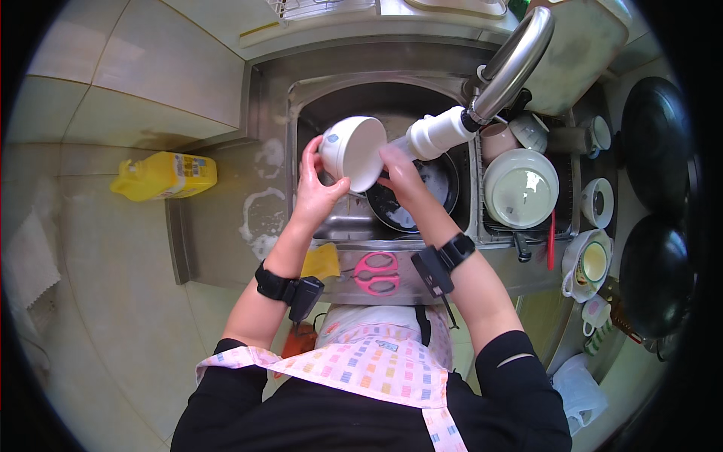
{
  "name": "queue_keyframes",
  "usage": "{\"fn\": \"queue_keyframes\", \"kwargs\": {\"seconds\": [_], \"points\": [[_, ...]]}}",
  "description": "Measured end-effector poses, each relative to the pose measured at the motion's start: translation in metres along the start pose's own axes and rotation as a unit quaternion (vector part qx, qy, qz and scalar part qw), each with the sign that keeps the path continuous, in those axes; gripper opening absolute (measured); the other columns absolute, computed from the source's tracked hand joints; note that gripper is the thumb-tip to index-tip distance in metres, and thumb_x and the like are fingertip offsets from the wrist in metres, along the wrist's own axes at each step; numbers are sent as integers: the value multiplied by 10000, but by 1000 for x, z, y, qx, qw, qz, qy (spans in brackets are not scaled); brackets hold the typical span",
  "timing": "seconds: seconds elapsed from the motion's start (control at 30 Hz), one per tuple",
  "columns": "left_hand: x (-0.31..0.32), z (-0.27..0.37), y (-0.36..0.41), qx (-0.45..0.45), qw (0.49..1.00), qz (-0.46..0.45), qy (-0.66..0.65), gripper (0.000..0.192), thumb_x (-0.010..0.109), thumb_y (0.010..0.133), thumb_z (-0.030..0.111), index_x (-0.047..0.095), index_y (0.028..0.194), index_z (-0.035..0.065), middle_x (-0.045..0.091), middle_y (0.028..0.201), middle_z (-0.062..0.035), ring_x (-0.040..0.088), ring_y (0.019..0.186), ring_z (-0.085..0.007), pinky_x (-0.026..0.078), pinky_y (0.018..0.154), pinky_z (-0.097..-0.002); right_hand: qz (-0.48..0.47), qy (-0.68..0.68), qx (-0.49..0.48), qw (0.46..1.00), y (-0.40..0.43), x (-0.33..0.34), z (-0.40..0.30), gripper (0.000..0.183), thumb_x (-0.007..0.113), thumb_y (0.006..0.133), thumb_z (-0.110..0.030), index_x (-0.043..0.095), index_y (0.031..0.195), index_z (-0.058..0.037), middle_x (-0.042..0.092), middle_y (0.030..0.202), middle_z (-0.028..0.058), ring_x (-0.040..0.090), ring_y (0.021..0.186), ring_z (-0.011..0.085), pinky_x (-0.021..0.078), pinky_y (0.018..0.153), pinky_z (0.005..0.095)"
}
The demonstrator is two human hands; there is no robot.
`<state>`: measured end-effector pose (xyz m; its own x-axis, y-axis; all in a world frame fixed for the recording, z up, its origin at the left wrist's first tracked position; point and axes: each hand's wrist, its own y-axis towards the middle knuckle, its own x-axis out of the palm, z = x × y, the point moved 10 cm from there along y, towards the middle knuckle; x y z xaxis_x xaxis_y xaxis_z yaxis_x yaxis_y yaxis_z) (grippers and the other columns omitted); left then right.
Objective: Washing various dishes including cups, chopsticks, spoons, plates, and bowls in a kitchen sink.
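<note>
A white bowl (364, 152) is tilted on its side over the steel sink (339, 229), its opening turned to the right. My left hand (317, 183) grips the bowl by its outer left side and lower rim. At the bowl's right rim is my right hand (400, 172), partly blurred, its fingertips near the opening; whether it grips the rim I cannot tell. The white faucet head (438, 134) points at my right hand, with what looks like water between them. Below, a dark frying pan (446, 189) with suds lies in the sink.
Right of the sink, a dish rack holds a white dish (522, 189), a patterned bowl (530, 133) and cups. Pink-handled scissors (377, 274) and a yellow cloth (321, 261) lie on the front edge. A yellow bottle (169, 176) lies at left, beyond suds on the steel counter (217, 209).
</note>
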<state>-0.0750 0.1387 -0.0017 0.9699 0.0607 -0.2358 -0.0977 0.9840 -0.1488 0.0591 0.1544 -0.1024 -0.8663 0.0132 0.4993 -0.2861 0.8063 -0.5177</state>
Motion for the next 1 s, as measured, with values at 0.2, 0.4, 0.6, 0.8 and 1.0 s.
{"fn": "queue_keyframes", "kwargs": {"seconds": [0.2, 0.4, 0.6, 0.8, 1.0], "points": [[74, -85, -19, -314, 848, -59, -424, 650, 460, 659, -11, 185, 1227, 140, 348, 1098, -147, 457, 950, -293, 373, 835, -507, 117, -182, -15, 976, -42, -50, -12, 456, 495, 764, -170, 348, 1151, 21, 524, 957, 108, 528, 813, 168, 430, 686, 261], [109, -93, -35, -396, 769, -102, -490, 485, 442, 675, 5, 301, 1137, 57, 357, 1109, -169, 417, 1027, -350, 368, 864, -511, 99, -326, -45, 939, -56, -81, -30, 473, 518, 752, -135, 341, 1157, 35, 503, 1043, 168, 536, 914, 238, 424, 762, 306], [88, -90, -50, -442, 784, -116, -419, 441, 476, 704, 88, 327, 1117, 53, 373, 1074, -170, 443, 971, -313, 392, 857, -457, 23, -177, 104, 978, -65, -68, 1, 452, 491, 798, -241, 345, 1158, -11, 448, 1085, 142, 480, 965, 247, 431, 777, 374], [51, -69, -41, -363, 877, -66, -308, 558, 499, 707, 70, 203, 1179, 81, 374, 1080, -155, 432, 985, -272, 415, 815, -465, -92, 267, 176, 943, -55, -20, 47, 323, 429, 840, -223, 365, 1115, -66, 430, 1071, 131, 440, 995, 251, 385, 841, 435], [50, -62, -25, -268, 927, -71, -253, 666, 493, 689, 29, 103, 1224, 100, 330, 1132, -158, 402, 1028, -273, 408, 827, -468, -35, 90, 61, 993, -30, -37, 13, 315, 412, 834, -191, 413, 1108, -35, 475, 1063, 97, 452, 1002, 217, 363, 857, 400]]}}
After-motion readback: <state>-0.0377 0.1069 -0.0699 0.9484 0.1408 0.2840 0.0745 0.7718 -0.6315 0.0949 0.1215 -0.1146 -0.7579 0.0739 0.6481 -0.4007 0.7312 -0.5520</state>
